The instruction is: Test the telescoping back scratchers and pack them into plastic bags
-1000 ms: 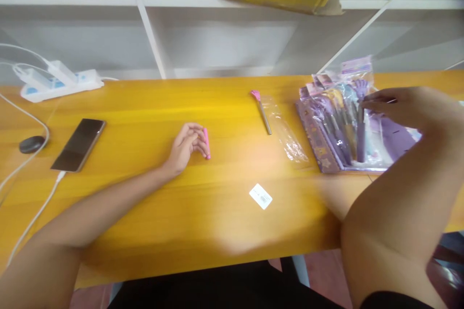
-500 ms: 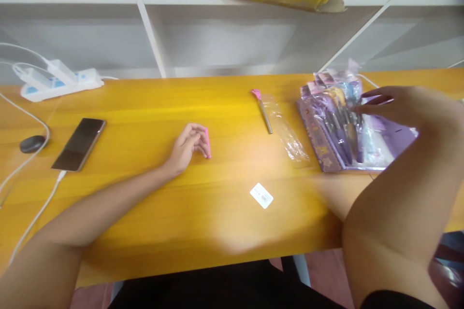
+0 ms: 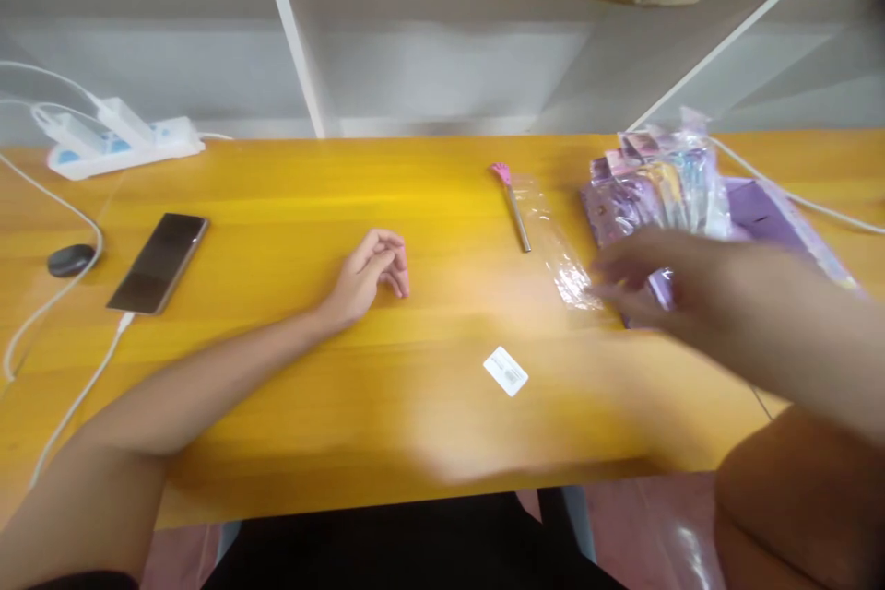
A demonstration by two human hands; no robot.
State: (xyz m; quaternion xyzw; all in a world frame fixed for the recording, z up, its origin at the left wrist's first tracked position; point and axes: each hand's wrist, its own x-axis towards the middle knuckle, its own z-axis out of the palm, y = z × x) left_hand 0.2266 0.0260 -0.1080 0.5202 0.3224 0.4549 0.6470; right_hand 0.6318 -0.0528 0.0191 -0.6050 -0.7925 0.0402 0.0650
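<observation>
While one pink-headed rod (image 3: 519, 219) is lying bare, packets (image 3: 667, 180) at its 3 o'clock are remaining bagged.
It is lying at 2 o'clock from the left hand (image 3: 359, 281), its pink head (image 3: 501, 172) pointing toward 11, long axis running 11-to-5; left fingers (image 3: 395, 272) are resting curled, the right hand (image 3: 681, 269) is showing blurred, so I cannot tell either grip.

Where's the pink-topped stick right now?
In the head view, the pink-topped stick lies on the table right of centre, just left of the clear plastic sleeve.
</observation>
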